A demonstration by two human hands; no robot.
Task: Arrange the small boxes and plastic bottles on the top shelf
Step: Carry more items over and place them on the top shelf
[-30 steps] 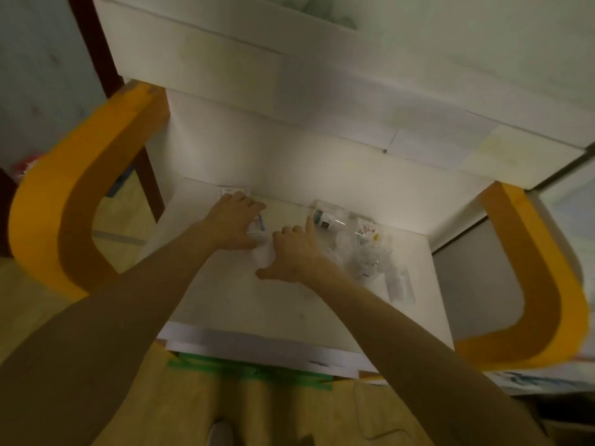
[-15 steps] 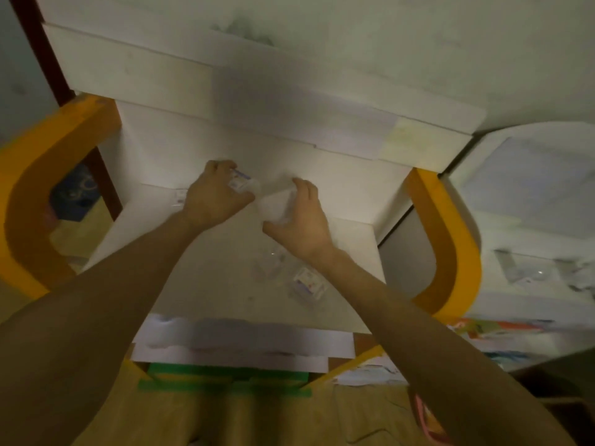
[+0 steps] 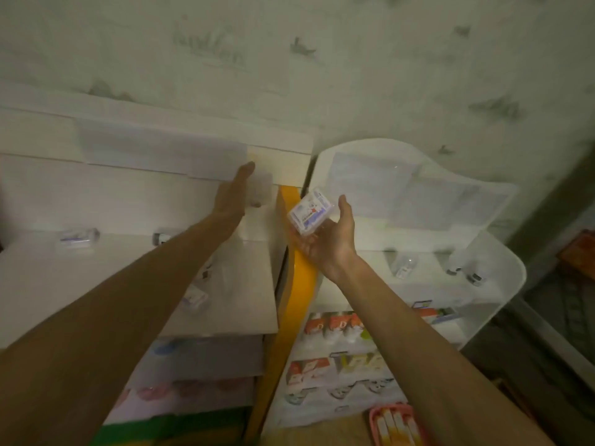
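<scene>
dim stained wall behind two white shelf units, yellow post (image 3: 297, 284) between them. right hand (image 3: 325, 235) cups a small clear box (image 3: 310, 211) up near the top shelf (image 3: 418, 239) of the right unit. left hand (image 3: 233, 196) looks flat against a pale blurry thing at the left unit's back; can't tell if it's gripping. seems like mid-carry; next it needs a free spot beside the bottles (image 3: 457, 268) there.
</scene>
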